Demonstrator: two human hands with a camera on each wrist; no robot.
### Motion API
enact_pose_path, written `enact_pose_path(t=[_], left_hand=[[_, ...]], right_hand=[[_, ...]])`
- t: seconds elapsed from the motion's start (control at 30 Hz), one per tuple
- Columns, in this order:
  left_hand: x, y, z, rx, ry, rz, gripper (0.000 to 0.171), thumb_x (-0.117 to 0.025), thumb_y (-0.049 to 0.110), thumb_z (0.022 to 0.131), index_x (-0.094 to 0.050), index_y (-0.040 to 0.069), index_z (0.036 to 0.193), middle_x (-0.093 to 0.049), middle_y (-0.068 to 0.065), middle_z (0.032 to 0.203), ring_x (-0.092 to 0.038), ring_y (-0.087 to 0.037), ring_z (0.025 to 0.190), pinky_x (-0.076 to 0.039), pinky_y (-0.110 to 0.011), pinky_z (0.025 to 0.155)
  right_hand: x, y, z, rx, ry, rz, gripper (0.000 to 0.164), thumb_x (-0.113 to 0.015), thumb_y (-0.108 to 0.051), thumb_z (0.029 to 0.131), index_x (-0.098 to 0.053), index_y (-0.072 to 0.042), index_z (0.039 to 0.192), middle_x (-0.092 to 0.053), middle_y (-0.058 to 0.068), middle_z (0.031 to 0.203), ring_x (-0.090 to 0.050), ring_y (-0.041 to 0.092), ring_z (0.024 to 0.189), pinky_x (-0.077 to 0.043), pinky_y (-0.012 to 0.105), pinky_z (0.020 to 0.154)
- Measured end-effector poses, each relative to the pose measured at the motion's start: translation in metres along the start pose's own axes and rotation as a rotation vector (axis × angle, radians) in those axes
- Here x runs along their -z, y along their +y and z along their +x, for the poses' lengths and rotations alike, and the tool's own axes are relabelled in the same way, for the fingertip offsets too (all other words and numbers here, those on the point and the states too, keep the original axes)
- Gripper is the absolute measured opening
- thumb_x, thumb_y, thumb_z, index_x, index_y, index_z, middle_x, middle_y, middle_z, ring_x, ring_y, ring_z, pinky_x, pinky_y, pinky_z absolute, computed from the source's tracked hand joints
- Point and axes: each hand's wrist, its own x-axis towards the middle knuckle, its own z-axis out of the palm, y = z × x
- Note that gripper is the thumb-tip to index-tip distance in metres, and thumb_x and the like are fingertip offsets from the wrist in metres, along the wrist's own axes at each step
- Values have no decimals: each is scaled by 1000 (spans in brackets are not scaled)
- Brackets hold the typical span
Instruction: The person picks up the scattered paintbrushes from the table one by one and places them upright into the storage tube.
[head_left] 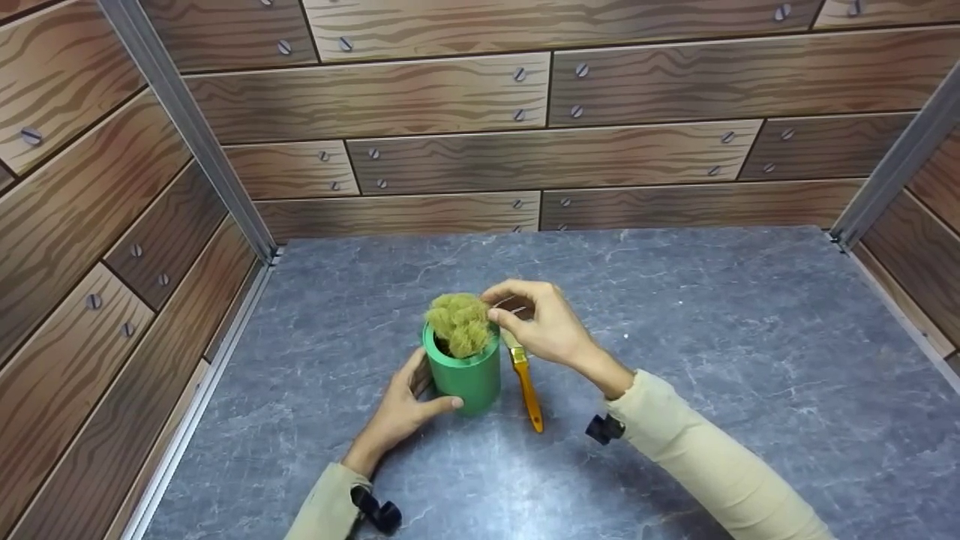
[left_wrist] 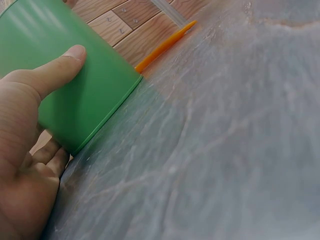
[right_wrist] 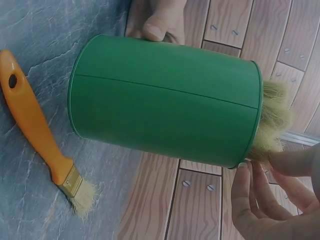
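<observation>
A green cylindrical can (head_left: 472,386) stands upright on the table, with a fuzzy yellow-green moss-like tuft (head_left: 459,321) bulging above its rim. My left hand (head_left: 401,409) grips the can low on its left side; the thumb (left_wrist: 60,70) lies across the front and the other fingers go behind. At the can's right rim, my right hand (head_left: 546,322) pinches the edge of the tuft, the thumb on it and curled fingertips (right_wrist: 242,172) right at the rim. Thin pale strands show between these fingers in the head view. A paintbrush (head_left: 527,386) lies just right of the can.
The paintbrush has an orange handle (right_wrist: 32,120) and pale bristles (right_wrist: 84,200). The grey marble-patterned table (head_left: 712,337) is enclosed by wood-plank-patterned walls (head_left: 450,94) at the back and sides. Metal posts (head_left: 202,142) stand at the back corners.
</observation>
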Motion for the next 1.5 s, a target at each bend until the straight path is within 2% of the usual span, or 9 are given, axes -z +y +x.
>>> enact_pose_path(t=[0.23, 0.33, 0.5, 0.63, 0.83, 1.07, 1.17, 1.3, 1.5], left_hand=[[-1, 0, 0, 5, 1, 6, 106, -92, 13, 85, -30, 21, 170, -40, -5, 171, -35, -28, 160, -28, -48, 133], [0, 0, -1, 3, 0, 11, 105, -92, 13, 86, -29, 20, 170, -40, -6, 171, -34, -28, 160, -28, -49, 133], [1, 0, -1, 18, 7, 18, 104, -92, 16, 86, -30, 20, 169, -40, -7, 171, -34, -29, 160, -28, -50, 133], [1, 0, -1, 17, 11, 10, 105, -93, 16, 85, -30, 19, 170, -40, -8, 171, -34, -30, 160, -28, -49, 133], [0, 0, -1, 15, 19, 5, 108, -93, 15, 84, -28, 17, 170, -38, -8, 172, -34, -29, 161, -28, -48, 133], [-1, 1, -1, 16, 16, 0, 108, -93, 13, 84, -28, 17, 170, -37, -8, 172, -33, -30, 161, -27, -47, 133], [-1, 1, -1, 20, 15, 5, 109, -93, 14, 84, -27, 18, 170, -37, -8, 172, -33, -30, 161, -27, -48, 133], [-1, 1, -1, 17, 15, 15, 109, -93, 15, 84, -27, 18, 171, -38, -9, 172, -34, -31, 160, -27, -49, 133], [1, 1, -1, 9, 3, 16, 106, -92, 14, 86, -28, 20, 170, -39, -7, 172, -34, -29, 160, -28, -48, 133]], right_hand=[[4, 5, -5, -26, 19, 12, 23, -70, -10, 104, -75, -6, 126, -76, 12, 119, -76, 30, 104, -66, 40, 91], [5, 11, -8, -37, 32, -7, 22, -70, -9, 104, -74, -6, 125, -76, 13, 119, -76, 31, 104, -66, 38, 90], [5, 25, -12, -65, 36, -73, 20, -73, -5, 99, -75, -3, 119, -77, 16, 115, -77, 31, 102, -67, 43, 90], [2, 40, -15, -90, 0, -164, 21, -77, -5, 95, -75, 2, 115, -78, 16, 108, -77, 31, 96, -68, 45, 87], [-3, 62, -23, -148, -70, -250, 17, -80, -4, 90, -75, 3, 105, -78, 14, 97, -77, 27, 85, -68, 39, 78], [-10, 76, -31, -285, -196, -360, 19, -89, -5, 83, -71, -3, 90, -74, 5, 84, -68, 16, 76, -64, 32, 72], [-12, 76, -32, -330, -220, -412, 24, -93, -7, 79, -69, -6, 86, -72, -1, 78, -64, 13, 71, -60, 30, 68], [-13, 74, -31, -369, -216, -439, 29, -95, -6, 76, -68, -7, 87, -72, -1, 76, -64, 13, 70, -58, 29, 66], [-14, 75, -29, -459, -241, -402, 33, -95, -6, 76, -67, -9, 92, -70, 1, 82, -64, 16, 76, -59, 30, 70]])
